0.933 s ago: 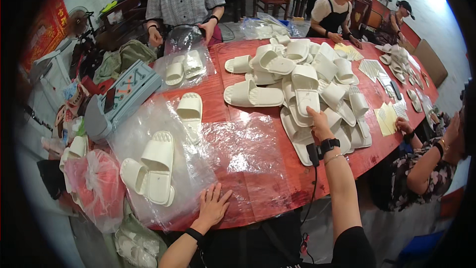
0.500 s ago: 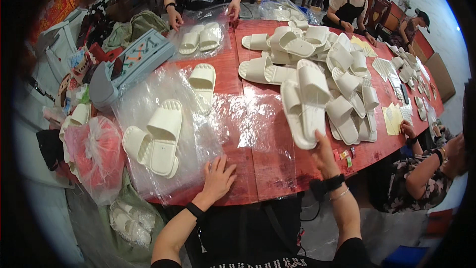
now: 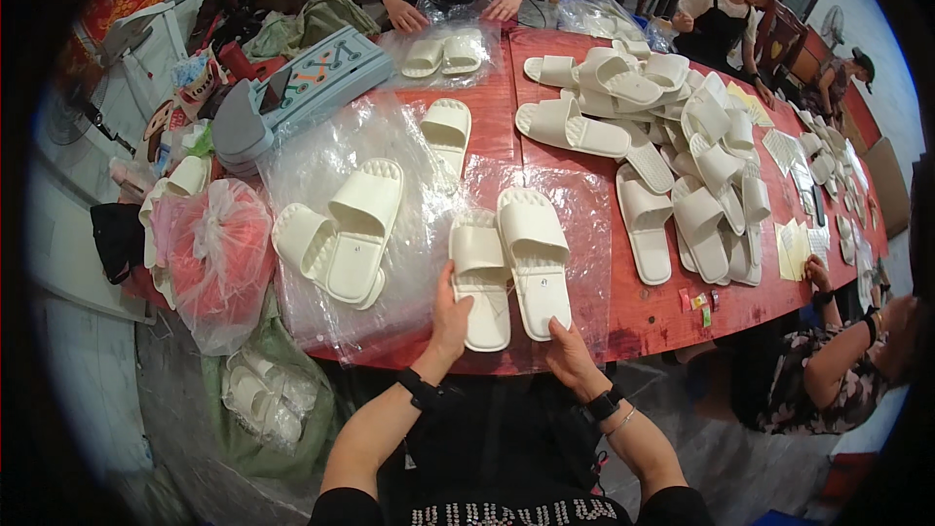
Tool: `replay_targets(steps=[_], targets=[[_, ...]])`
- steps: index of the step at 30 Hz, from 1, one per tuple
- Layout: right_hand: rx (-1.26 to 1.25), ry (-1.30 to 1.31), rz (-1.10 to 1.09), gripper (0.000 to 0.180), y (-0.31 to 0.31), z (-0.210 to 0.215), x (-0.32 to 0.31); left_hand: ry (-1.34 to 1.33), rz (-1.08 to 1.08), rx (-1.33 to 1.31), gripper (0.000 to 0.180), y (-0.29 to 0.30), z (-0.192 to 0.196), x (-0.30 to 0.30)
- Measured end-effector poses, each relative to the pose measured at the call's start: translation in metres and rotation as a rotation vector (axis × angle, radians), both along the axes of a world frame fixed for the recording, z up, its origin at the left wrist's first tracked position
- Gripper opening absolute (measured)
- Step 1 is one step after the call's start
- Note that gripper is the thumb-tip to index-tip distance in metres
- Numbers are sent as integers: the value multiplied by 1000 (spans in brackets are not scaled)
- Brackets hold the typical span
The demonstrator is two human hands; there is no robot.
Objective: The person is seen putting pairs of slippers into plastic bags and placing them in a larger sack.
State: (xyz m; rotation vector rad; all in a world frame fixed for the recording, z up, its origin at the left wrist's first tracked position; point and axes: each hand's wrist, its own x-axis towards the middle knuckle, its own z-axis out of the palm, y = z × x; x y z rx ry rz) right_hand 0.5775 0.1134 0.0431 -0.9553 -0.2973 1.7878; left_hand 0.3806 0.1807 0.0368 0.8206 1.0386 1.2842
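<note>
A pair of cream slippers is between my hands at the near edge of the table, over a clear plastic bag (image 3: pixel 590 224). My left hand (image 3: pixel 450 317) is closed on the left slipper (image 3: pixel 484 319), gripping its outer side near the heel. With thumb on top, my right hand (image 3: pixel 573 358) pinches the heel of the right slipper (image 3: pixel 542 304). The two slippers lie side by side, toes pointing away from me. Left of them, more cream slippers (image 3: pixel 355 258) rest on a stack of clear plastic bags (image 3: pixel 414 244), with a single slipper (image 3: pixel 446 127) farther back.
A heap of cream slippers (image 3: pixel 672 146) covers the right side of the red table (image 3: pixel 492 112). Small coloured packets (image 3: pixel 699 302) lie near its edge. A grey plastic case (image 3: pixel 312 88) stands at the far left. Across the table, a person's hands (image 3: pixel 502 5) touch bagged slippers (image 3: pixel 443 54).
My right hand has brought the two slippers from beside the heap to the middle, and they now lie apart. My left hand has left the plastic and gripped one. The view has shifted.
</note>
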Motion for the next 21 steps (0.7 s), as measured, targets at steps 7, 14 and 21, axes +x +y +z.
replay_targets(steps=[7, 14, 21], targets=[[-144, -45, -38, 28, -7, -10, -1, -126, -35, -12, 67, 5, 23, -9], [-193, -53, 197, 26, -5, -5, -5, 1497, 124, 454, 55, 2, 14, 6], [-170, -83, 256, 25, -6, -5, -11, 1253, -91, 336, 41, 14, 9, 48]])
